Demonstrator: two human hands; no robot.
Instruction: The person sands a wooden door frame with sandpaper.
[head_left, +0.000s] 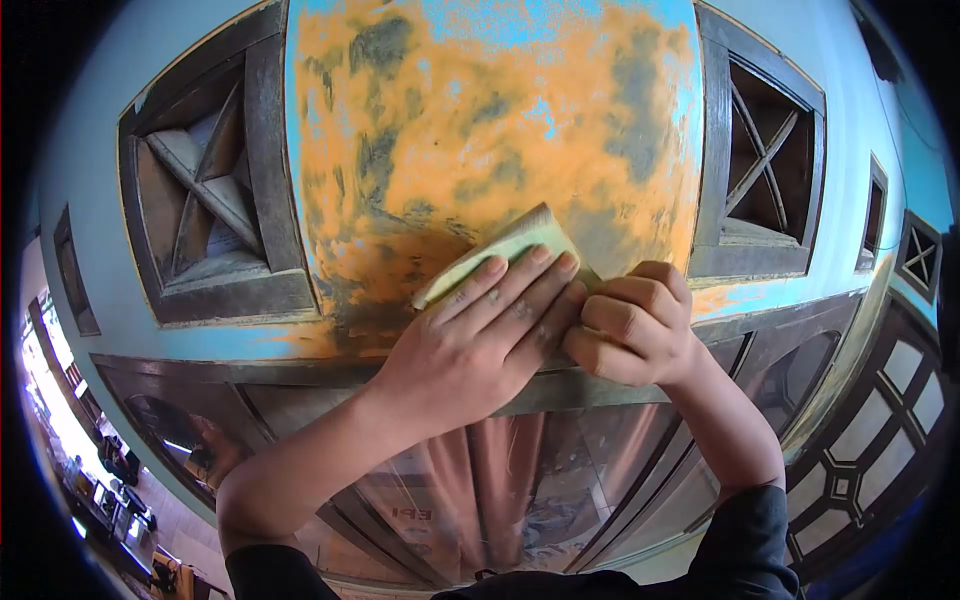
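Observation:
A folded, pale yellow-green sheet point(515, 240) lies against the lower part of an orange and blue wall panel point(500, 120) with dark grey patches. My left hand point(490, 320) presses the sheet to the panel, its fingers laid over it and dusty at the knuckles. Close beside its fingertips, my right hand point(635, 325) is closed, its fingers curled at the sheet's right corner. What lies inside those curled fingers is hidden.
Dark wooden vent frames with crossed bars stand left point(215, 190) and right point(760, 160) of the panel. A wooden ledge point(620, 390) runs below, above glass panes with brown curtains point(500, 480). A panelled door point(865, 450) is at the far right.

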